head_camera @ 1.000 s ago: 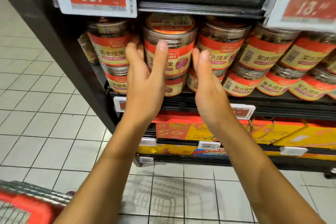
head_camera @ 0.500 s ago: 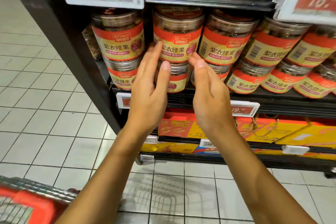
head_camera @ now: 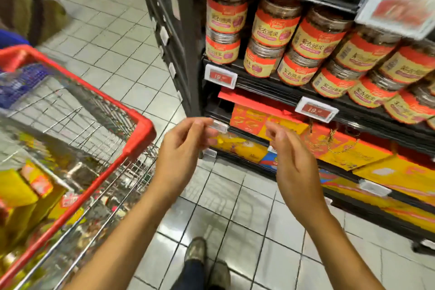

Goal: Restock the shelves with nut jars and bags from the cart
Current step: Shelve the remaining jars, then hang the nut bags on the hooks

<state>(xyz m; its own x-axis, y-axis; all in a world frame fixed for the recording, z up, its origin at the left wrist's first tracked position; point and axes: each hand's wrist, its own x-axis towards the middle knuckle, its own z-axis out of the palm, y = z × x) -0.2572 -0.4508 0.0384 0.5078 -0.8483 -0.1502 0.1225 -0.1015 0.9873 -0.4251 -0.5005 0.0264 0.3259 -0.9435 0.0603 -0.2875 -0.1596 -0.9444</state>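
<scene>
Tiled supermarket floor point(head_camera: 113, 37); black shelf point(head_camera: 270, 88) above both hands, nut jars point(head_camera: 275, 23) stacked two-high: rigid clear plastic, smooth, probably middling weight, best gripped round the labelled waist; red wire cart point(head_camera: 138, 125) beside left hand point(head_camera: 186, 146), blurred yellow bags point(head_camera: 16, 190) inside; left hand and right hand point(head_camera: 289, 155) empty, fingers loosely curled.

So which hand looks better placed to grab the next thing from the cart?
Probably the left. The left hand is empty and near the red rim of the cart, while the right hand, also empty, sits farther over, in front of the yellow boxes on the lower shelf.
</scene>
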